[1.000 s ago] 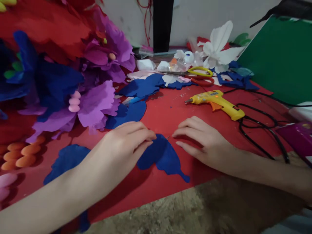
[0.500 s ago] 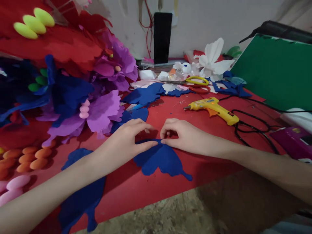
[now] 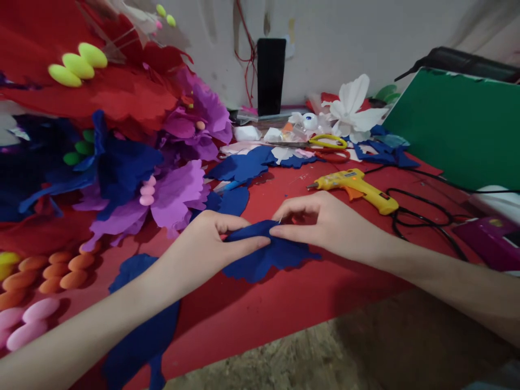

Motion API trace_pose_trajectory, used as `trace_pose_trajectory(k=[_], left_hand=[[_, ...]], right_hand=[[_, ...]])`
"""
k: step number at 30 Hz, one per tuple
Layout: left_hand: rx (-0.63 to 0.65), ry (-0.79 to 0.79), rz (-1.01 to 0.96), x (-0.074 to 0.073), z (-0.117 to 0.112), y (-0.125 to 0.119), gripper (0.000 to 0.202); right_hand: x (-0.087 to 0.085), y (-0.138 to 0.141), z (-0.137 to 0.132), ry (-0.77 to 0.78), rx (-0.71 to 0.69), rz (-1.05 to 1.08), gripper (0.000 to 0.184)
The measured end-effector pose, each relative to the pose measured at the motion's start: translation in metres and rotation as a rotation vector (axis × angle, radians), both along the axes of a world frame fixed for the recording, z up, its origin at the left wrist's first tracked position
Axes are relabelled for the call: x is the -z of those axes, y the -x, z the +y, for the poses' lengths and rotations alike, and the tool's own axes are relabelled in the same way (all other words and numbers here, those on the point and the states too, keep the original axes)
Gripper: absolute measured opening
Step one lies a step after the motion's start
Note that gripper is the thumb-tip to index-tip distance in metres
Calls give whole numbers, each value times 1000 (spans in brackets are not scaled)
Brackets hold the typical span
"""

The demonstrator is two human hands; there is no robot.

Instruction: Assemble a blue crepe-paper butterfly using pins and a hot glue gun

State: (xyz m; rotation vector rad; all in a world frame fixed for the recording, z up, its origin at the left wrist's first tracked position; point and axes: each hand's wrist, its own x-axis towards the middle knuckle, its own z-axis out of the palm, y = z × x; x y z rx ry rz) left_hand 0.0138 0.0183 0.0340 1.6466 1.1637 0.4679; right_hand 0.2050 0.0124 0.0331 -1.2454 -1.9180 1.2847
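Note:
A dark blue butterfly-wing-like cutout (image 3: 260, 260) with a scalloped edge is raised a little off the red tabletop at its far side. My left hand (image 3: 219, 238) pinches it between thumb and fingers from the left. From the right, my right hand (image 3: 317, 219) grips the same edge, thumb in front and curled fingers behind. A thin pale sliver shows by the right fingertips; what it is I cannot make out. Beneath my left forearm lies another blue cutout (image 3: 146, 325), partly covered.
A yellow glue gun (image 3: 357, 187) with a black cord lies at the right. Scissors (image 3: 329, 142), blue scraps (image 3: 241, 165) and a white flower (image 3: 355, 105) are farther back. Red, purple and blue flowers (image 3: 174, 187) crowd the left, above orange oval pieces (image 3: 75, 271). A green board (image 3: 459, 130) leans at the right.
Both hands have closed on the blue cutout's far edge and lifted it, so it folds up from the table. The whole view has shifted slightly downward in the picture.

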Motion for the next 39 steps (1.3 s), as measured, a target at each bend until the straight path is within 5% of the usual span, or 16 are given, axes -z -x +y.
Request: trace_pose_trajectory(k=[7, 14, 19, 31, 39], left_hand=[[-45, -7, -73, 2, 0, 1, 28], [-173, -81, -93, 4, -2, 4, 23], [-153, 13, -201, 3, -2, 1, 10], [-173, -24, -365, 8, -7, -4, 17], [-158, -85, -252, 5, -10, -6, 7]], right_hand=[[-8, -5, 4, -375, 382, 20, 21], [-7, -6, 6, -80, 118, 142, 17], [-6, -2, 1, -14, 106, 131, 14], [-1, 4, -9, -170, 95, 30, 8], [0, 7, -11, -146, 104, 74, 7]])
